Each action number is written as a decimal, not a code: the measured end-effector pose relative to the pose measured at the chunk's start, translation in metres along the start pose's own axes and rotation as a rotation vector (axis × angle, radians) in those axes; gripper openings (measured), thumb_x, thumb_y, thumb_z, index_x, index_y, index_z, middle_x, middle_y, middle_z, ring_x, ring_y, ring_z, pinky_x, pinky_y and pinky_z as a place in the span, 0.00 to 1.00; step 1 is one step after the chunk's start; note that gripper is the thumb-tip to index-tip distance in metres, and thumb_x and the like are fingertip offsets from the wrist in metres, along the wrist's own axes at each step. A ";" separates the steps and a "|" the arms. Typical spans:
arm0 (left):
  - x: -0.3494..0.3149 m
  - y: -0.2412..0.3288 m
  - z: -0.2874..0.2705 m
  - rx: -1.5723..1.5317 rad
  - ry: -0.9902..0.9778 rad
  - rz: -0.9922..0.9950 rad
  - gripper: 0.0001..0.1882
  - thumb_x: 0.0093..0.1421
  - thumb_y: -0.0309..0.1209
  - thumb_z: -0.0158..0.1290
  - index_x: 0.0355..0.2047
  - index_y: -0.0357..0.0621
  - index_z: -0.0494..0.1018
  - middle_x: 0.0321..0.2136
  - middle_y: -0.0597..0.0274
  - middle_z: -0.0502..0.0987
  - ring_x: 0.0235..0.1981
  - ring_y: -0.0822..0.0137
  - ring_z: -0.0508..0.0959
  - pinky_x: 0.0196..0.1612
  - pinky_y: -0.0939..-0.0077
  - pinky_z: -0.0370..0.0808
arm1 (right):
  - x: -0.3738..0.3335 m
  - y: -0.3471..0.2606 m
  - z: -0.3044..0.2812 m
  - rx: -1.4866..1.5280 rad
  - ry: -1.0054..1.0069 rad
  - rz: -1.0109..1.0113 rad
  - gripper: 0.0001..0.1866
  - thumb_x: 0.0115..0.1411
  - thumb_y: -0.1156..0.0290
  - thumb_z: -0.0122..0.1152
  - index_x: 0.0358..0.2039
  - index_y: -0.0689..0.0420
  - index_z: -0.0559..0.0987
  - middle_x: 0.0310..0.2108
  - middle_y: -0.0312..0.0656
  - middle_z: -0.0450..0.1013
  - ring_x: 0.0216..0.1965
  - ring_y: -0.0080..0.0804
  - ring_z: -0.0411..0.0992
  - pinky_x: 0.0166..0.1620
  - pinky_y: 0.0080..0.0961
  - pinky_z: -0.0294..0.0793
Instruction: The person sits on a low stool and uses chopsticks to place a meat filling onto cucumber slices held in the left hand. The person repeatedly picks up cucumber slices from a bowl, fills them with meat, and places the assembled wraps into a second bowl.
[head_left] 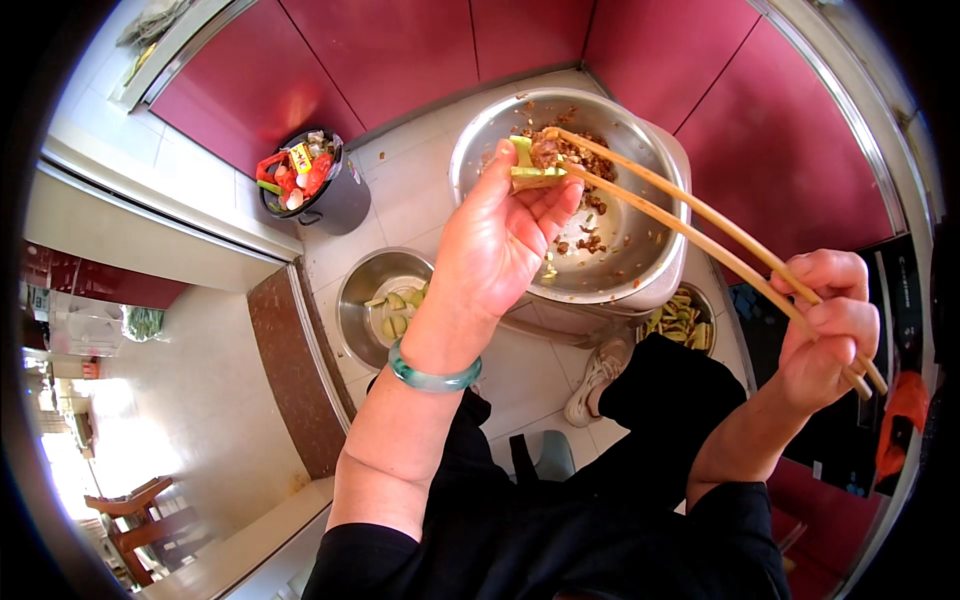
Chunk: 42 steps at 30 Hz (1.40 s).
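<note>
The person's left hand [510, 225] is nearer the work: its thumb and fingertips pinch a pale green vegetable piece [538, 180], held up over the near left part of a large metal bowl [640, 255]. The piece's lower green edge runs roughly across the view, left to right, and its opening faces the right. Brown mince [545, 150] sits between its two green parts; whether these join behind the fingers cannot be told.

The right hand [825, 330] is well apart, lower and to the right, its fingers closed around the rear of a long pair of chopsticks [700, 240]. These slant up and leftward, their tips meeting the mince at the piece's right side. The relation that seems to count is this one: tips against opening, with the left thumb on the opposite side. More mince lies in the bowl below.
</note>
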<state>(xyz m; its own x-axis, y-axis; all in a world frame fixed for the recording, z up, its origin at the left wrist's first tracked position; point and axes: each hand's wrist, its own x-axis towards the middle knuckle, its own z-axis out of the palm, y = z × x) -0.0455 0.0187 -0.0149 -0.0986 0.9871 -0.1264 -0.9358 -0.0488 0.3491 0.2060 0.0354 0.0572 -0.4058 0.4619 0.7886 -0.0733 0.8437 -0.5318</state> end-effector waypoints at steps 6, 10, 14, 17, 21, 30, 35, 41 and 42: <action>-0.002 0.002 -0.002 -0.068 -0.033 -0.065 0.17 0.62 0.37 0.46 0.42 0.33 0.66 0.37 0.49 0.72 0.37 0.60 0.75 0.42 0.71 0.78 | -0.008 0.028 -0.013 0.278 0.145 0.175 0.18 0.64 0.56 0.41 0.29 0.59 0.68 0.36 0.53 0.67 0.33 0.36 0.70 0.41 0.29 0.74; -0.002 0.001 0.000 -0.079 -0.072 -0.081 0.18 0.61 0.38 0.46 0.42 0.33 0.65 0.37 0.48 0.72 0.38 0.60 0.75 0.42 0.70 0.78 | -0.012 0.041 -0.020 0.552 0.258 0.321 0.17 0.65 0.59 0.37 0.31 0.58 0.69 0.38 0.49 0.67 0.36 0.32 0.70 0.45 0.28 0.72; -0.005 0.002 0.004 -0.091 -0.093 -0.108 0.18 0.61 0.38 0.47 0.42 0.34 0.66 0.37 0.49 0.72 0.39 0.58 0.75 0.43 0.70 0.78 | -0.016 0.059 -0.018 0.775 0.307 0.422 0.17 0.66 0.59 0.36 0.32 0.58 0.69 0.37 0.46 0.65 0.38 0.30 0.69 0.44 0.27 0.74; -0.006 0.002 0.003 -0.104 -0.108 -0.120 0.17 0.61 0.38 0.47 0.41 0.35 0.66 0.37 0.49 0.72 0.39 0.58 0.75 0.43 0.69 0.78 | -0.016 0.063 -0.012 0.845 0.332 0.476 0.17 0.66 0.59 0.36 0.32 0.57 0.68 0.36 0.45 0.65 0.37 0.29 0.69 0.42 0.26 0.76; -0.005 0.000 0.002 -0.095 -0.117 -0.098 0.17 0.61 0.38 0.47 0.40 0.35 0.66 0.37 0.48 0.72 0.38 0.57 0.76 0.42 0.68 0.78 | -0.015 0.065 -0.007 0.829 0.352 0.525 0.17 0.66 0.59 0.37 0.30 0.58 0.68 0.34 0.44 0.66 0.35 0.28 0.70 0.42 0.27 0.77; -0.004 0.005 -0.010 -0.148 -0.181 -0.103 0.18 0.62 0.36 0.44 0.44 0.32 0.63 0.43 0.36 0.68 0.44 0.49 0.73 0.46 0.60 0.76 | -0.015 0.065 -0.022 0.807 0.312 0.485 0.16 0.66 0.60 0.37 0.31 0.57 0.69 0.35 0.45 0.66 0.36 0.29 0.70 0.42 0.25 0.76; -0.005 0.004 -0.004 -0.005 -0.151 -0.074 0.18 0.62 0.37 0.44 0.43 0.33 0.65 0.42 0.42 0.70 0.43 0.51 0.74 0.46 0.63 0.76 | -0.014 0.064 -0.013 0.890 0.353 0.480 0.17 0.66 0.59 0.36 0.31 0.58 0.69 0.36 0.45 0.66 0.36 0.29 0.70 0.42 0.25 0.76; -0.007 0.004 -0.002 0.098 -0.148 -0.036 0.18 0.63 0.38 0.44 0.42 0.33 0.66 0.39 0.46 0.71 0.43 0.54 0.74 0.45 0.65 0.76 | -0.012 0.065 -0.003 0.772 0.319 0.509 0.16 0.66 0.60 0.37 0.31 0.58 0.69 0.33 0.44 0.67 0.34 0.27 0.71 0.40 0.25 0.77; -0.007 0.004 -0.002 0.115 -0.140 -0.033 0.18 0.63 0.39 0.44 0.42 0.33 0.66 0.39 0.46 0.71 0.43 0.54 0.74 0.45 0.66 0.76 | -0.012 0.066 -0.001 0.769 0.327 0.523 0.16 0.66 0.60 0.37 0.30 0.58 0.69 0.33 0.44 0.67 0.34 0.27 0.71 0.40 0.25 0.77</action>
<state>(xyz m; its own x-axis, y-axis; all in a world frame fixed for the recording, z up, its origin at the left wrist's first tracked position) -0.0495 0.0110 -0.0145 -0.0131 0.9998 -0.0119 -0.8922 -0.0063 0.4516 0.2075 0.0857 0.0128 -0.2923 0.8769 0.3815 -0.5761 0.1569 -0.8022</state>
